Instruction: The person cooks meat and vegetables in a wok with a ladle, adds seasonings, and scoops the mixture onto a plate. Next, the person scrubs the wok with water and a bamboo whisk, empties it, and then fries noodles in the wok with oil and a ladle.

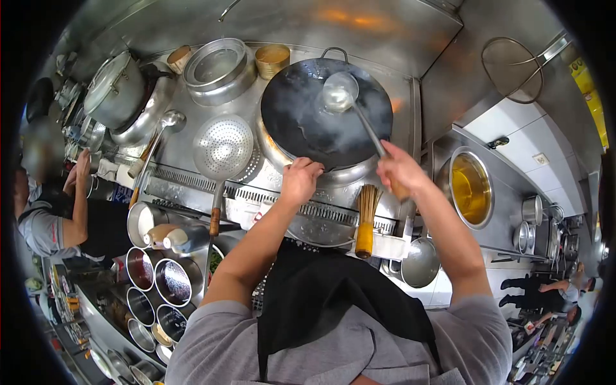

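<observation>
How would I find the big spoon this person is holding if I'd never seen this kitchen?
Find the big, dark, steaming wok near the top middle. Inside its rim is the ladle, its long handle slanting down to the person's right hand. Unlike the skimmer to its left, which is full of holes, it has a solid bowl.

Right fingers (pixel 387 165) gripped the ladle (pixel 367 126); the steaming wok (pixel 287 106) lay ahead. Left fingers (pixel 307 167) were at its near rim. The brush (pixel 366 219) lay behind, between both.
</observation>
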A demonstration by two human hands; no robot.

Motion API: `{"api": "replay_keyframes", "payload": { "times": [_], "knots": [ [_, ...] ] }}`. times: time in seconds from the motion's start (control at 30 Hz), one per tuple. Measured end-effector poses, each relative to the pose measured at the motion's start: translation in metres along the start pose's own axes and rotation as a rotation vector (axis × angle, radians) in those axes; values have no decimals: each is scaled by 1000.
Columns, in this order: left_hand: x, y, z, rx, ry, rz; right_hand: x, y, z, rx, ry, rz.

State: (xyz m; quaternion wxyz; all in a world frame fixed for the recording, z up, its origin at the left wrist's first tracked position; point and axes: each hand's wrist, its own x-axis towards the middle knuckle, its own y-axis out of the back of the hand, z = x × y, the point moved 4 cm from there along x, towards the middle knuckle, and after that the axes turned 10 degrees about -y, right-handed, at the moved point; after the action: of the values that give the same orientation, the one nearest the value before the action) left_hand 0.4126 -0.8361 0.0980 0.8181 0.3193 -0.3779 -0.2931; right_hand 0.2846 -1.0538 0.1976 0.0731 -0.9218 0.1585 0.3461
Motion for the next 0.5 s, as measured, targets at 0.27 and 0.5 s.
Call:
{"api": "replay_keyframes", "payload": {
  "times": [0.27,0.5],
  "knots": [
    [-1,5,0,-21,-36,-72,13,-12,187,-660,237,399],
    [-23,34,-18,-124,-233,-318,67,-128,-13,-247,332,84]
  ]
}}
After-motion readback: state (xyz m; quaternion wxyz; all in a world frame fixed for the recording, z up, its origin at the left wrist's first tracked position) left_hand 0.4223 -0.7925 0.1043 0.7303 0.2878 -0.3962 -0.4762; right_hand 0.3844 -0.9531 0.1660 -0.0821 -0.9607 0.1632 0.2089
